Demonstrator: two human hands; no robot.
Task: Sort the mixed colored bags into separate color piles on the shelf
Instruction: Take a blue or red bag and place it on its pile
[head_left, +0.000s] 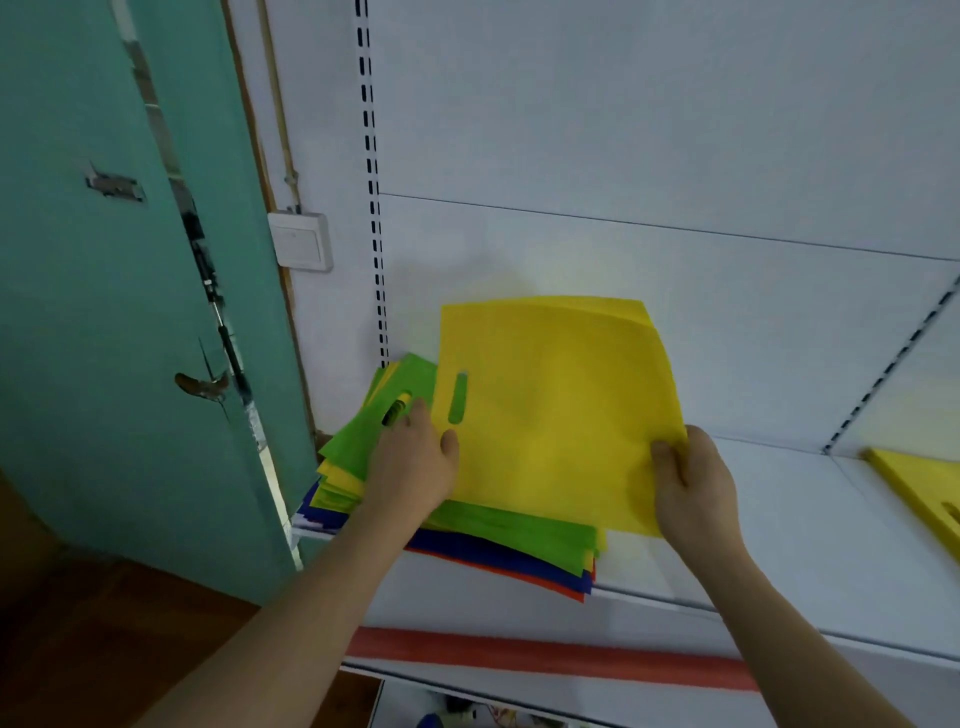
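Note:
A mixed stack of flat bags (498, 545) in green, yellow, blue and red lies at the left end of the white shelf (779, 571). A yellow bag (556, 405) with a slot handle is lifted off the stack, tilted up toward the back wall. My right hand (691, 488) pinches its lower right edge, thumb on top. My left hand (415, 457) rests flat on the green bag (363, 436) atop the stack, its thumb against the yellow bag's left edge. A separate yellow pile (924, 488) lies at the far right of the shelf.
A teal door (119, 312) with a handle stands at the left, and a wall switch (301, 241) sits beside it. Slotted uprights (371, 182) run up the white back panel. A red price strip (545, 654) lines the shelf's front edge.

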